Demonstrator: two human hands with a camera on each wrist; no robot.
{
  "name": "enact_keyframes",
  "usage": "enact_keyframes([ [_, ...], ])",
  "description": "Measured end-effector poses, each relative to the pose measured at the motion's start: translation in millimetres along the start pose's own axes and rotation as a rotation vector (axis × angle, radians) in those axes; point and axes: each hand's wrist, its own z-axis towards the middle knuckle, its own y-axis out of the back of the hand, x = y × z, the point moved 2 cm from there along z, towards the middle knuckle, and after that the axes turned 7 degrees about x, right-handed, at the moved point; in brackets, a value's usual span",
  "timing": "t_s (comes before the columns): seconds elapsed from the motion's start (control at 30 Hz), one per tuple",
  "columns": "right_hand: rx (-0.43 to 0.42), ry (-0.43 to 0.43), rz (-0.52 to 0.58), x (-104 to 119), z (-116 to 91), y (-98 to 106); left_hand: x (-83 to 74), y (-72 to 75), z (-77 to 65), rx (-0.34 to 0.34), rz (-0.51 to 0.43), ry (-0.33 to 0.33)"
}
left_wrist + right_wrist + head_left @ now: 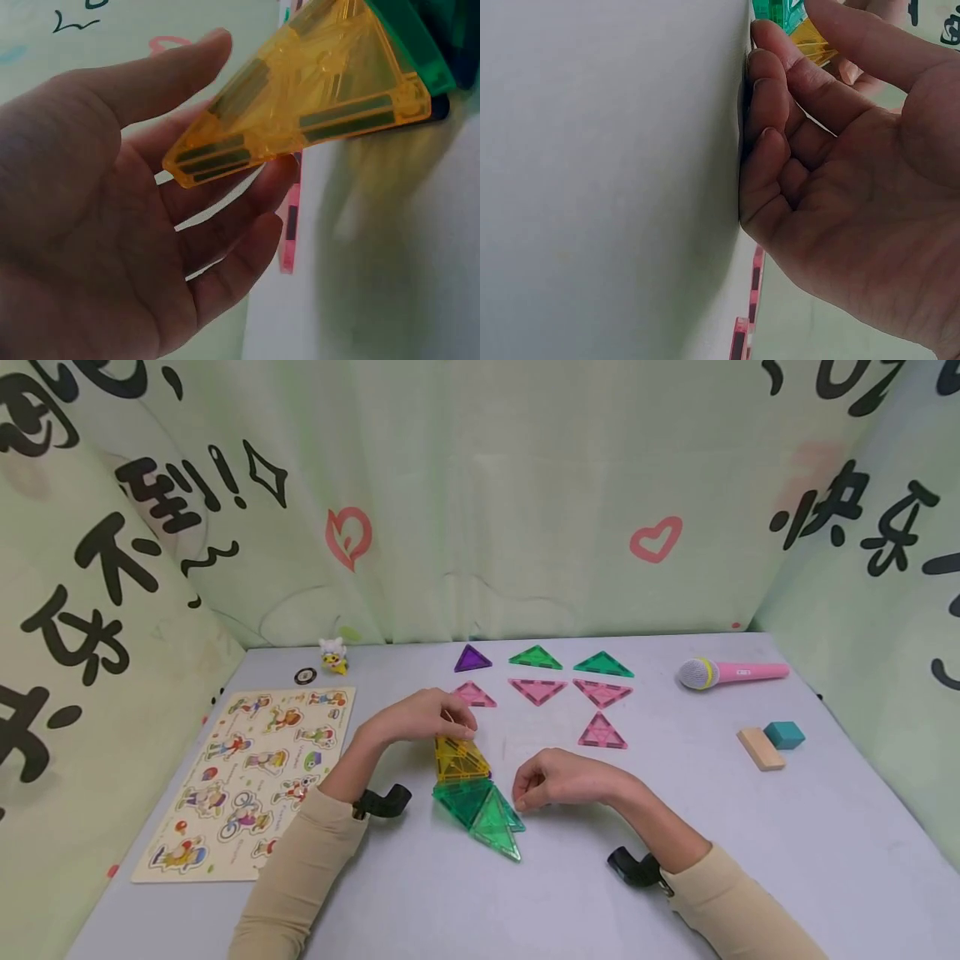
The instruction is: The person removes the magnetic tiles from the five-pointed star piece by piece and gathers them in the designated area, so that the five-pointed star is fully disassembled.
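Near the table's middle stands a joined piece of translucent magnetic tiles: yellow tiles (459, 762) at the far end, green triangular tiles (491, 818) at the near end. My left hand (427, 717) holds the yellow end; in the left wrist view the thumb lies on one side of the yellow tile corner (292, 97) and the fingers on the other. My right hand (566, 778) rests on the table just right of the green tiles. Its fingers (769, 97) are loosely curled, touching the tabletop, with nothing seen between them and the thumb.
Beyond the hands lie pink triangular tiles (602, 732), two green triangles (536, 657) and a purple triangle (472, 659). A picture puzzle board (191, 760), a small figurine (333, 657) and a black ring (305, 676) are left. Right are a toy microphone (735, 672) and two blocks (761, 750).
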Motion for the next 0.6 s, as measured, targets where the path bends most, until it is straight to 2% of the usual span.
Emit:
enact_keyframes([
  [0.33, -0.022, -0.012, -0.011, 0, 2, -3, -5.8, -3.5, -9.2, 0.028, 0.091, 0.001],
  [0.47, -0.058, -0.016, -0.036, 5, 3, -7, -10.7, -2.1, -16.4, 0.034, 0.157, 0.029],
  [0.6, -0.082, -0.036, -0.047, 11, 3, -12, -18.3, -1.8, -26.6, 0.046, 0.257, 0.095],
])
